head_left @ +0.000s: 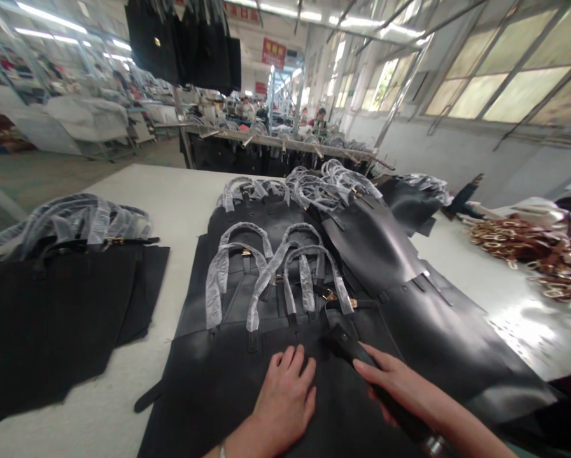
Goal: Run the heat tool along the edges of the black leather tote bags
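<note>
Black leather bag pieces [209, 381] lie flat on the pale table in front of me, their handles wrapped in clear plastic [266, 273] and pointing away. My left hand [288, 394] rests palm down on the nearest piece, fingers spread slightly and holding nothing. In my right hand [394, 381] is a black handheld tool [349, 346], gripped along its body. The tool's wide head is over the leather just below the gold buckles. Its lower end, with a metal fitting, runs back under my right wrist.
At the left lies another stack of black pieces [56, 318] on the table [170, 222]. More leather pieces [371, 235] are piled behind and to the right. Brown straps with gold rings [514, 238] lie far right. Beyond stands a metal rack [285, 143]; black bags [184, 48] hang above.
</note>
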Tool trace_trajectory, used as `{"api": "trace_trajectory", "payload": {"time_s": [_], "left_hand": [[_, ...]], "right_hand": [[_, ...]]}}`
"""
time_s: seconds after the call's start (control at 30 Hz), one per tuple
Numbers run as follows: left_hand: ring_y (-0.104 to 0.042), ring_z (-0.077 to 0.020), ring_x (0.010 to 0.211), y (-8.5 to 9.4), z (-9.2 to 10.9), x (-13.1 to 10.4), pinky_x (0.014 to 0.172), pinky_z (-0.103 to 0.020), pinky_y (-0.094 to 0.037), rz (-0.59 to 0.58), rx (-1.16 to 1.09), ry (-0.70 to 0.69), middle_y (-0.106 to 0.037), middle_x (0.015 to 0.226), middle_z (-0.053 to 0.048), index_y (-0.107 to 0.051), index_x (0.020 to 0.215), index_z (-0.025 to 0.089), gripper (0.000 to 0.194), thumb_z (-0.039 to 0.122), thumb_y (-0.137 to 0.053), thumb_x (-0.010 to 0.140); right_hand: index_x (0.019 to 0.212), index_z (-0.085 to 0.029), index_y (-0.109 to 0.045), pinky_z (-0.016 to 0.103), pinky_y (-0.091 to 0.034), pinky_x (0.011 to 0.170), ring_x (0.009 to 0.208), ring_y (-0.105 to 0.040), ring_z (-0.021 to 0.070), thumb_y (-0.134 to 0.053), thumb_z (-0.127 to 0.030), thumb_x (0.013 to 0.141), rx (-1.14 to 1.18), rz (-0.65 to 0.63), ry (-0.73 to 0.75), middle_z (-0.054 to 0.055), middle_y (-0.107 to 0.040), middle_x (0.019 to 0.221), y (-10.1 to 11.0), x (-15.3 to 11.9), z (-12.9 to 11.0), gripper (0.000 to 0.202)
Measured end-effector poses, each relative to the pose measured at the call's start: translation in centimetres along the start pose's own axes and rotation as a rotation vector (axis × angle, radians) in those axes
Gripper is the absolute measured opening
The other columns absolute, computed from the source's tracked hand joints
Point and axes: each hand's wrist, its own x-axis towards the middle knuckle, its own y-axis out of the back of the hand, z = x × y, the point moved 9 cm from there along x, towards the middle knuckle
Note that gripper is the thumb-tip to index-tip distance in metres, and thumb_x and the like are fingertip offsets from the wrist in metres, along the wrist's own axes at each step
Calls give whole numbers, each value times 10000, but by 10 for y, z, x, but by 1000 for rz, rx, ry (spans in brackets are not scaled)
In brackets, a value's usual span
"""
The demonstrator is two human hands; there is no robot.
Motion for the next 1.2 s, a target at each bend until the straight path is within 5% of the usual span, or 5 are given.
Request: {"api": "trace_trajectory", "payload": {"time_s": [0.27,0.5,0.83,1.03,1.2], "left_hand": [[-403,-299,1240,-1,3,2,1010,-480,-332,-10,-18,-36,-479,1368,-118,-502,1276,232,379,333,-435,917],[-402,-293,1239,-2,3,2,998,-475,-339,9,27,-47,-475,1368,-122,-506,1265,225,365,322,-438,920],[-404,-278,1237,-8,6,-1,1023,-460,-321,20,61,-119,-467,1405,-55,-480,1294,229,381,280,-445,917],[-415,-289,1234,-8,6,0,1010,-460,-340,29,85,-139,-485,1392,-62,-484,1298,216,392,260,-457,910],[-453,-285,1203,-10,8,-9,1007,-434,-354,117,121,-110,-517,1348,-96,-522,1257,180,353,225,-472,911]], "right_hand": [[1417,-214,-260,140,-418,299,351,-548,91,-473,-540,898,100,118,-137,-51,-586,578,30,-37,59,649],[1205,-202,-381,166,-443,303,350,-529,104,-468,-571,894,226,182,-86,-57,-575,562,37,-14,43,491],[1114,-218,-447,187,-426,289,333,-523,120,-546,-556,846,258,244,-37,-53,-575,533,43,-13,50,442],[1243,-252,-411,192,-452,341,385,-545,118,-561,-576,818,277,387,119,-71,-571,557,59,-13,26,555],[1380,-257,-331,187,-428,316,357,-535,120,-584,-568,807,194,285,69,-71,-572,544,44,-38,24,699]]}}
